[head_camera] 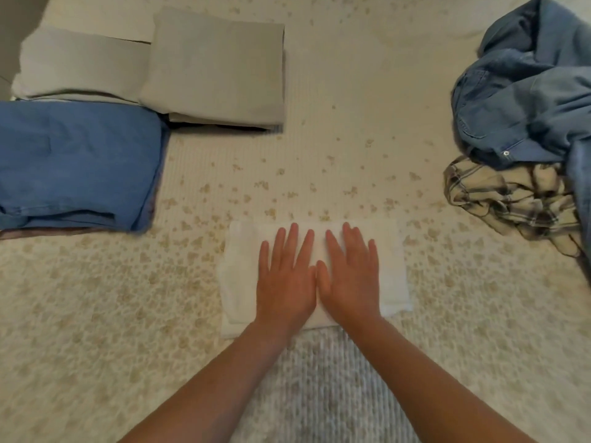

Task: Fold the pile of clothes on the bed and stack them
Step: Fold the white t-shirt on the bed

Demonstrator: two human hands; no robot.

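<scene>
A folded white garment [391,276] lies on the bed in front of me. My left hand [286,278] and my right hand [350,276] press flat on it side by side, fingers straight, thumbs touching. At the right edge lies an unfolded pile: a crumpled blue denim garment [524,91] over a plaid shirt [511,199]. At the left sit folded stacks: a blue denim piece [76,164], a grey piece [220,68] and a light grey piece [83,63].
The bed cover [319,174] is cream with small tan flowers. A ribbed part of it [323,388] shows between my forearms. A dark strip of floor or wall [16,14] shows at the top left corner.
</scene>
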